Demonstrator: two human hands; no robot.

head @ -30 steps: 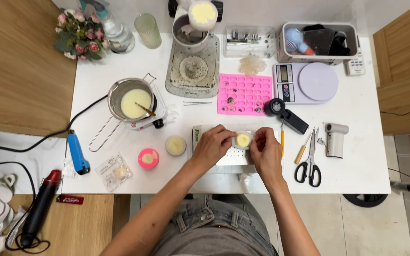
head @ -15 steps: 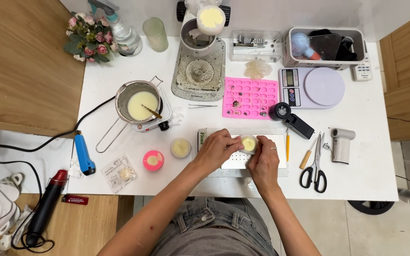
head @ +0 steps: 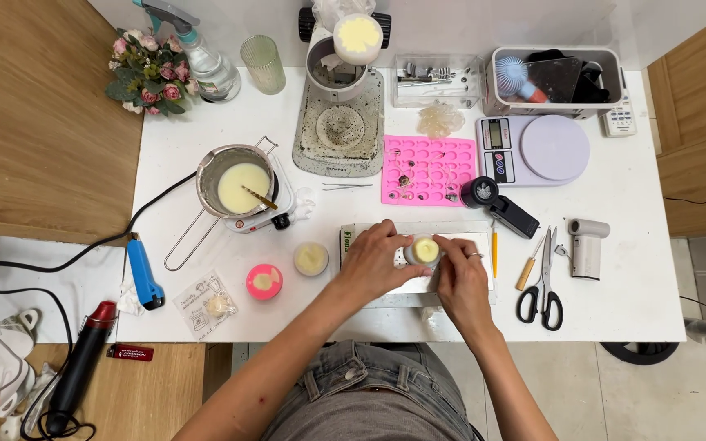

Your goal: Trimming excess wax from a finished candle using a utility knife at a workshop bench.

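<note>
A small clear jar of pale yellow wax (head: 426,250) rests on a white perforated board (head: 459,243) near the table's front edge. My left hand (head: 376,261) grips the jar from the left, fingers curled round its side. My right hand (head: 461,273) pinches it from the right, fingertips at the rim. A ring shows on my right hand. Left of my hands stand another clear jar of wax (head: 310,258) and a pink jar (head: 264,281).
A metal pot of melted wax (head: 239,186) sits on a small hotplate at left. Behind are a pink silicone mould (head: 428,170), a scale (head: 533,148) and a black tool (head: 495,204). Scissors (head: 542,275), a screwdriver (head: 526,263) and a white handheld device (head: 587,246) lie to the right.
Both hands have stayed on the jar with small finger shifts; my right fingertips have moved up to the rim. The camera view has shifted slightly.
</note>
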